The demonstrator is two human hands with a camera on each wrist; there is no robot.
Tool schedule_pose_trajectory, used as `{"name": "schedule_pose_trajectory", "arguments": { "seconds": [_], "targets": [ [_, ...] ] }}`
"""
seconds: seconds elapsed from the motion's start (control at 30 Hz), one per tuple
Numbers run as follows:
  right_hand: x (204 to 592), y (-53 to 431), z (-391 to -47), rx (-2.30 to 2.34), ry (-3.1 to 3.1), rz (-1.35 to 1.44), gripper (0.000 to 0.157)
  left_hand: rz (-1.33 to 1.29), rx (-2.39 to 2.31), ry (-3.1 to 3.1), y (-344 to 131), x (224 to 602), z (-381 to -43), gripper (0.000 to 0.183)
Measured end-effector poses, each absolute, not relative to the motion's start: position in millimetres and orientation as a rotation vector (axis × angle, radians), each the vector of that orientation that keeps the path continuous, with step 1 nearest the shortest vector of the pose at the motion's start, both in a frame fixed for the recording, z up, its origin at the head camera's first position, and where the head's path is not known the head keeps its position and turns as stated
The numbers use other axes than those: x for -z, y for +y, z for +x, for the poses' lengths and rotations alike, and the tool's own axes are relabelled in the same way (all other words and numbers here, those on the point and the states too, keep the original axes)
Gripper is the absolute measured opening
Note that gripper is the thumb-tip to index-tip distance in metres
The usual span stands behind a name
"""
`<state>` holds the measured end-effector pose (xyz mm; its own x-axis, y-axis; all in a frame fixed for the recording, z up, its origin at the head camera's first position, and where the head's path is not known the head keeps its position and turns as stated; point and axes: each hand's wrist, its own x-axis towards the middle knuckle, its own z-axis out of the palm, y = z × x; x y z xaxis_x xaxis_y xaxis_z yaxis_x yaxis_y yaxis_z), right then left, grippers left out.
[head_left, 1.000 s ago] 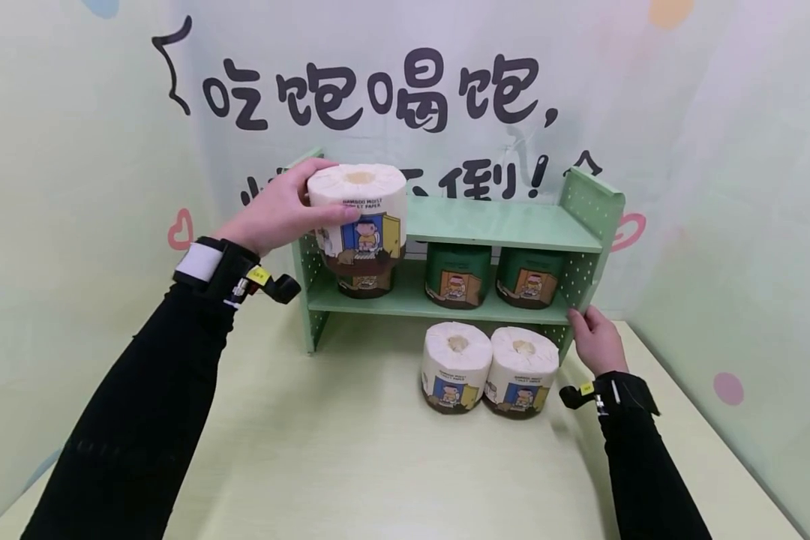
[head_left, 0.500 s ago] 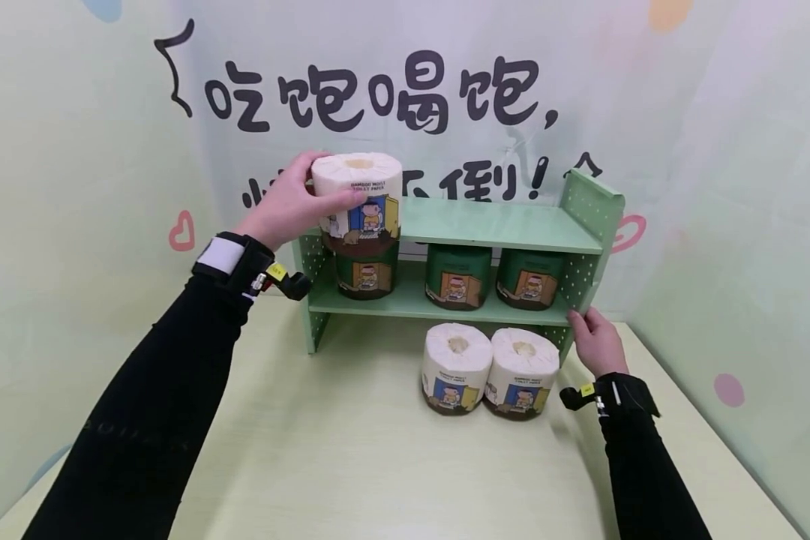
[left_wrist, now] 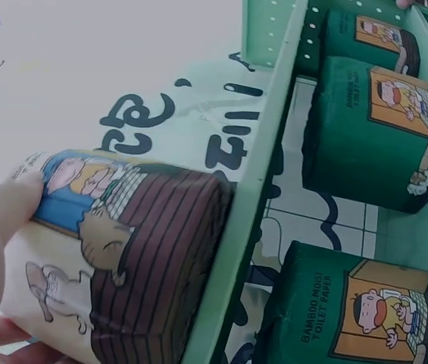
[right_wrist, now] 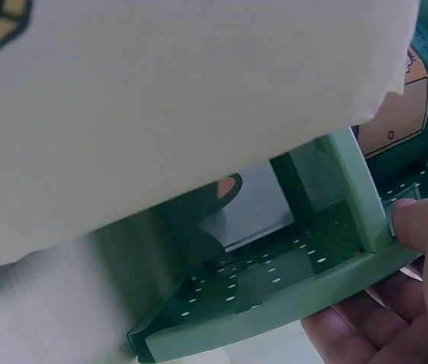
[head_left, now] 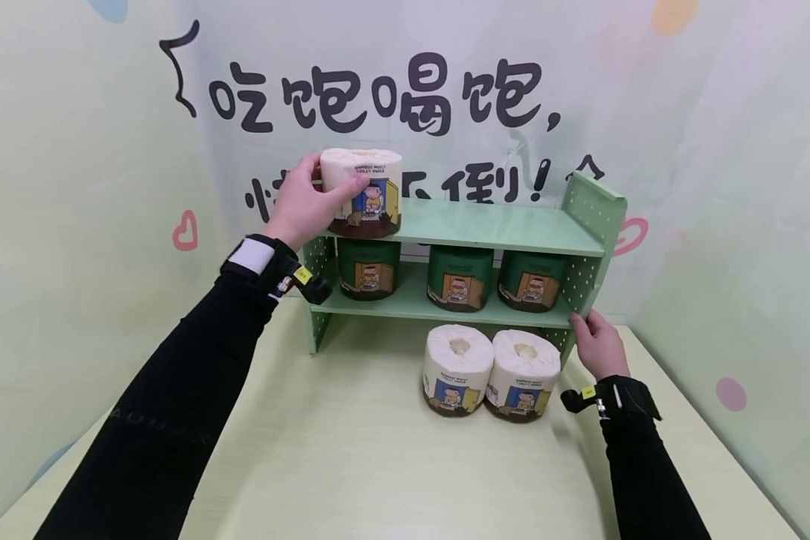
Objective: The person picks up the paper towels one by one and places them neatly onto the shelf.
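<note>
Roll between left fingers, on shelf

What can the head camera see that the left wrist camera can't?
Only the head view shows both hands: the left hand gripping the white toilet paper roll and the right hand holding the shelf's right side, plus two white rolls on the table.

Only the left wrist view shows the roll's brown striped bottom band close up, at the top shelf's edge.

Both show the green shelf and the green-wrapped rolls on its lower level.
</note>
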<state>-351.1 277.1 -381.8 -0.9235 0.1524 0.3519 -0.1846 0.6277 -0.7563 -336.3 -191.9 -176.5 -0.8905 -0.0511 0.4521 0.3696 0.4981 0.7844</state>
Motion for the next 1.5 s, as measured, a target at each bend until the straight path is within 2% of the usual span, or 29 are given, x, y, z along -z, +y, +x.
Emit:
{"name": "schedule_pose_trajectory", "arguments": {
  "seconds": [0.2,0.4,0.6,0.97,1.5],
  "targets": [
    [382,277,-352,-1.215,-2.468,0.026,0.049,-0.183,1.331,-2.323,-187,179,-340,0.086],
    [383,277,-352,-1.214,-2.465,0.022,0.049,-0.183,1.131,-2.332,-183,179,-346,0.066],
    [382,277,-351,-1.22,-2.47,0.023,0.05,-0.154,1.077,-2.348,-182,179,-352,0.066],
    [382,278,-351,-1.231,-2.475,0.013,0.052,-0.21,1.032,-2.404,-184,181,-363,0.049],
    [383,278,-352,-1.227,-2.461,0.019,0.05,-0.214,1.067,-2.435,-185,181,-375,0.05]
  ]
}}
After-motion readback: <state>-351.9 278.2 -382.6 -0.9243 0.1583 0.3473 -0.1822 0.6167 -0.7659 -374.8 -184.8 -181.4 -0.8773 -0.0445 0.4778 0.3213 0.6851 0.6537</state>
